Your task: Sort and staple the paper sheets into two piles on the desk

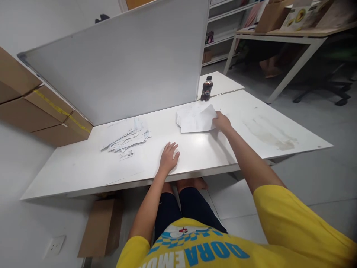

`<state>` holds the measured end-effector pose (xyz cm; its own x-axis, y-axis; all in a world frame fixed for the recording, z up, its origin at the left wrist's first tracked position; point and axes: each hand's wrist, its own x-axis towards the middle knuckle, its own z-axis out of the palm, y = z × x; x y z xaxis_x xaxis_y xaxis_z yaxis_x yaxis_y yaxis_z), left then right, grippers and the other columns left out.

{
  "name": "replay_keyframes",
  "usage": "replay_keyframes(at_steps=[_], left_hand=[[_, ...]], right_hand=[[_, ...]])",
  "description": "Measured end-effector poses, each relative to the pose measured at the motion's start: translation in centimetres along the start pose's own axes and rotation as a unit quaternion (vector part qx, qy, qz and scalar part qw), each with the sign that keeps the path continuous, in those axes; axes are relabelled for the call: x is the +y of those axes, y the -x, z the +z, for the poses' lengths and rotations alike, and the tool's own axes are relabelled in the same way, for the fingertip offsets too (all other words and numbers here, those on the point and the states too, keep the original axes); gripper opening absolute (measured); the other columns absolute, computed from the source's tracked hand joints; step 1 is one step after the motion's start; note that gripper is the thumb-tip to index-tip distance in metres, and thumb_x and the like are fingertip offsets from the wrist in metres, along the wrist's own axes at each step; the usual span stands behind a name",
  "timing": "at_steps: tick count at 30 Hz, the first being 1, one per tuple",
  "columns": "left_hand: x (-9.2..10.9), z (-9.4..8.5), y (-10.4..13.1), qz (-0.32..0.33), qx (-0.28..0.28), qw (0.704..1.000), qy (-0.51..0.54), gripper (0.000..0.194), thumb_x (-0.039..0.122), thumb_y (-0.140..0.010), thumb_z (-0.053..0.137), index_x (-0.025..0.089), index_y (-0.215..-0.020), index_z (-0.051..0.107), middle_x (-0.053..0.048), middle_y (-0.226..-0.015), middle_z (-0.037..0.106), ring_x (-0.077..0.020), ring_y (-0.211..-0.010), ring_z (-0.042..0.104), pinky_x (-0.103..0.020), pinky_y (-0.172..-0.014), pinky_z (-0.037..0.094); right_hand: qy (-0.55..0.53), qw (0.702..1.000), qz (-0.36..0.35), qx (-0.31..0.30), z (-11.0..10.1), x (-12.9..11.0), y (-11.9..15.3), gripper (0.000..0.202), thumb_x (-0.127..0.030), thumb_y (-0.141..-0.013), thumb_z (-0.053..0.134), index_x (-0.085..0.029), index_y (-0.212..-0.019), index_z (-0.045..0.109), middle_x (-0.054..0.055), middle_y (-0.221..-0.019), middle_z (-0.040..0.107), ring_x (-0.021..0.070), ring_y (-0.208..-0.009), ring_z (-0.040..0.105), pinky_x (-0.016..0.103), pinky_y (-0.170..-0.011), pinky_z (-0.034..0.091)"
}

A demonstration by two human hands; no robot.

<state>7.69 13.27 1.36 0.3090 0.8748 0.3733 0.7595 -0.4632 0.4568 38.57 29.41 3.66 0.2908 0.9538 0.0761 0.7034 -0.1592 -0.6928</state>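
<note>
My right hand pinches the right edge of a white sheet of paper, whose near right corner area is lifted and bent. That sheet lies over a stack of papers at the middle back of the white table. Resting on the tabletop near the front edge, my left hand has its fingers spread and holds nothing. To its left lies a loose, messy pile of torn or crumpled papers, with a sheet bearing a small dark picture beside it.
A dark bottle stands behind the paper stack. A large whiteboard rises along the table's back edge. Cardboard boxes are stacked at the left. A wet-looking smear marks the table's right side. A carton sits below.
</note>
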Motion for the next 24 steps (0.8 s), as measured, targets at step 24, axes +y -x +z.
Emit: replay_keyframes(at_steps=[24], left_hand=[[-4.6, -10.8, 14.5, -0.259, -0.026, 0.939, -0.226, 0.063, 0.048, -0.092, 0.043, 0.014, -0.144, 0.039, -0.019, -0.154, 0.033, -0.0391, -0.144, 0.023, -0.063, -0.113, 0.020]], right_hand=[[0.204, 0.935, -0.292, -0.008, 4.2, 1.6, 9.0, 0.035, -0.029, -0.089, 0.041, -0.009, -0.105, 0.064, 0.022, -0.109, 0.062, 0.0327, -0.098, 0.053, 0.041, -0.080, 0.038]])
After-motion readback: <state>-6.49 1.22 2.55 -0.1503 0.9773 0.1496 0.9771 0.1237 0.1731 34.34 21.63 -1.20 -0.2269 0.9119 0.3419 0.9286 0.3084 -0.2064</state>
